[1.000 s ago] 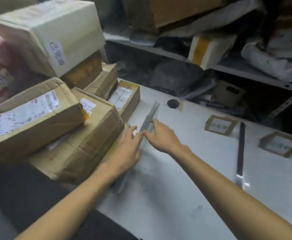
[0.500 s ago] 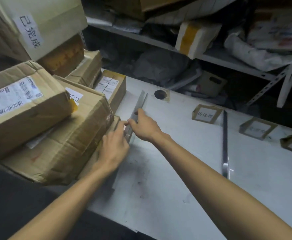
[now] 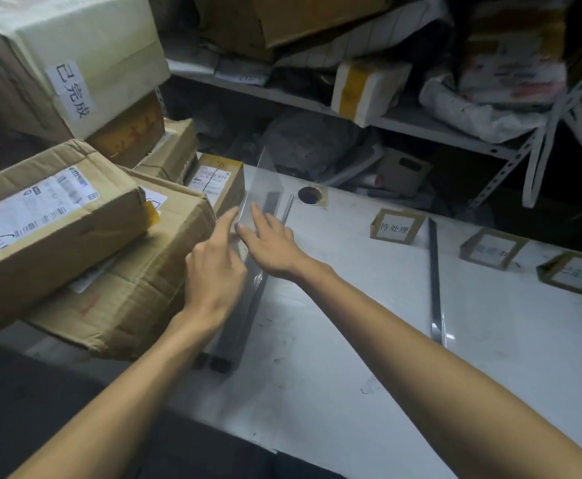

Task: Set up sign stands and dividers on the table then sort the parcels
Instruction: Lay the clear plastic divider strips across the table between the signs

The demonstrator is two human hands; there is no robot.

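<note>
Item: clear acrylic divider (image 3: 267, 179), at the left end of the white table (image 3: 351, 357), just beside the parcel stack (image 3: 110, 257). A second ago it lay low along the boxes; now it is tipped up, near upright on its dark base.
Left hand (image 3: 213, 267) and right hand (image 3: 270, 245): fingers straight, steadying the panel from either side, nothing clasped.
Second divider (image 3: 434, 281) and three sign stands (image 3: 396, 227): already placed.
Judgement: setup nearly finished, sorting to follow.

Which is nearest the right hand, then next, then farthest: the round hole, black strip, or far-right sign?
From the right hand:
1. Round hole, just beyond it.
2. Black strip, farther to the right.
3. Far-right sign, way off right.
</note>
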